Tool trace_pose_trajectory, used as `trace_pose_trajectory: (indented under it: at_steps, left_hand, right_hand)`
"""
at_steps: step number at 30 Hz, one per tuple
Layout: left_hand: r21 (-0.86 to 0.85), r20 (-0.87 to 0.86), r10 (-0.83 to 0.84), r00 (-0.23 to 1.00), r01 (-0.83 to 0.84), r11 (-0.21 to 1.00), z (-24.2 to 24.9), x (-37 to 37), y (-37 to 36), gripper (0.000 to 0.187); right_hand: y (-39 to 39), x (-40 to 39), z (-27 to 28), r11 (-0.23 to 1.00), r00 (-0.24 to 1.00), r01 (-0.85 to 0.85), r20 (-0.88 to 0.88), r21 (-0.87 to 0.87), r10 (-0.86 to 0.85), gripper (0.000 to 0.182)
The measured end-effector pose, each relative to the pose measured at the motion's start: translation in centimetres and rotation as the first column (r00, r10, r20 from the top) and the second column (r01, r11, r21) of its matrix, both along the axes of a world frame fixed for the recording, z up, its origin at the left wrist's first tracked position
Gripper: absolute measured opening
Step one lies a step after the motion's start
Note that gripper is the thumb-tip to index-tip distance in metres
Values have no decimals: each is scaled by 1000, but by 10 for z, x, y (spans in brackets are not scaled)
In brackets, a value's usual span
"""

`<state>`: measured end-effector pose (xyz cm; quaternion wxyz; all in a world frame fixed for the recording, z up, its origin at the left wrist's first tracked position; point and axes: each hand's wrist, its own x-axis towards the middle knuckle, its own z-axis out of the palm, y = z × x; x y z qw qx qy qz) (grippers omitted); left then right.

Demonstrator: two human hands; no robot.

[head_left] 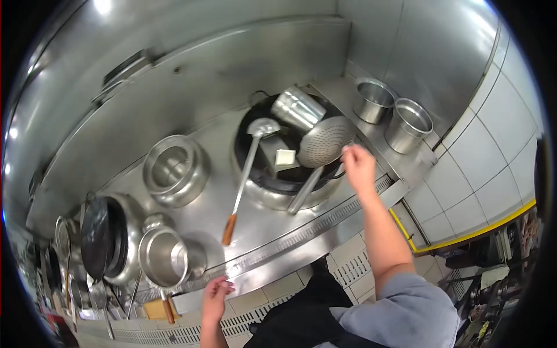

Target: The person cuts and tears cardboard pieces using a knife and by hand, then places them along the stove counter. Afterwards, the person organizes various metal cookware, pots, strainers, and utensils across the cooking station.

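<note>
My right hand [360, 168] is closed, its fingertips pinched at the right rim of a perforated skimmer [325, 142]. The skimmer is tilted over a black wok [272, 181], its handle crossing the near rim. In the wok lie a metal cylindrical pot [299, 108] on its side and a small whitish block [285, 157]. A ladle [248, 168] rests across the left rim, its wooden grip hanging outward. My left hand [215, 297] holds nothing, its fingers loosely apart, in front of the counter edge near a saucepan [163, 257].
Two metal pots [408, 126] stand at the back right. On the left are a large rounded pot [176, 171], a dark pan [103, 238] and several hanging utensils. A slotted drain [301, 229] runs along the counter front. A cluttered shelf [493, 284] is at the lower right.
</note>
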<state>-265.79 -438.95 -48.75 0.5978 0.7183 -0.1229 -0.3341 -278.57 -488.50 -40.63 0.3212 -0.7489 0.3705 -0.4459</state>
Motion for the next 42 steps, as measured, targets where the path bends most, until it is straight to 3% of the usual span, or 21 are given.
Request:
trace_pose_trajectory:
  at_steps: [2, 4, 5, 6, 7, 8, 10, 11, 12, 13, 17, 20, 24, 29, 30, 32, 34, 36, 38, 40, 42]
  left_hand:
    - [5, 47, 57, 997, -57, 998, 4, 8, -49, 28]
    - [55, 43, 74, 996, -76, 996, -4, 7, -79, 27]
    - [78, 21, 87, 996, -88, 993, -7, 3, -89, 27]
    - [100, 0, 100, 995, -100, 990, -11, -2, -99, 26]
    - [245, -31, 68, 997, -58, 968, -9, -11, -106, 26]
    - [293, -35, 43, 998, -31, 956, -18, -18, -104, 28]
    - [385, -48, -12, 999, 29, 923, -36, -33, -100, 30]
    - [452, -128, -8, 992, 65, 889, -37, -39, -102, 30]
    - [483, -150, 11, 989, 64, 873, -38, -43, -99, 29]
    - [513, -172, 30, 985, 63, 856, -41, -48, -95, 29]
    - [592, -117, 76, 990, 8, 806, -37, -67, -77, 31]
    - [637, -107, 216, 971, -100, 764, -34, -85, -60, 34]
    - [703, -102, 329, 939, -166, 692, -50, -121, -28, 37]
    - [758, -246, 521, 818, -173, 629, -71, -165, 12, 38]
    - [752, -263, 539, 801, -180, 634, -75, -174, 16, 38]
    - [747, -274, 563, 780, -196, 635, -81, -188, 23, 37]
    - [740, -267, 580, 770, -222, 635, -90, -194, 33, 37]
    - [768, -213, 435, 875, -125, 628, -100, -196, 45, 39]
    - [796, -163, 298, 940, -53, 602, -104, -198, 57, 43]
    - [821, -48, 121, 991, -30, 570, -123, -199, 78, 43]
    - [832, -12, 31, 999, -7, 554, -151, -203, 107, 44]
  right_hand:
    - [-96, -27, -26, 980, 996, 87, 16, 180, -91, 20]
    - [-169, -57, -51, 969, 969, 247, -26, -12, -247, 18]
    - [-193, -66, -62, 971, 970, 241, -47, 12, -240, 18]
    - [-213, -69, -56, 964, 948, 251, -176, -90, -264, 19]
    - [-231, -66, -52, 951, 910, 241, -295, -196, -292, 23]
    - [-249, -57, -52, 955, 913, 227, -301, -189, -276, 23]
    - [-293, -22, -51, 949, 918, 42, -363, -313, -161, 42]
    - [-330, -8, -68, 881, 912, 52, -336, -470, -233, 56]
    - [-351, -4, -63, 885, 921, 34, -329, -465, -208, 56]
    - [-367, 4, -55, 949, 857, 160, -438, -271, -269, 62]
    - [-467, 6, -133, 940, 633, 203, -696, -273, -339, 50]
    - [-532, 0, -189, 901, 673, 126, -631, -415, -385, 42]
    - [-527, 24, -122, 895, 653, 62, -661, -441, -371, 34]
    - [-523, 50, -22, 796, 797, 9, -476, -605, -370, 33]
    - [-495, 54, 17, 830, 828, -16, -473, -557, -301, 31]
    - [-480, 61, 63, 720, 931, -107, -323, -686, -170, 26]
    - [-431, 76, 120, 682, 955, -129, -276, -719, -110, 25]
    - [-354, 94, 168, 645, 973, -145, -226, -751, -43, 25]
    - [-270, 117, 204, 690, 966, -255, -149, -678, 211, 25]
    - [-217, 163, 203, 744, 853, -449, 12, -495, 523, 22]
    - [-111, 199, 208, 688, 750, -588, 32, -425, 661, 21]
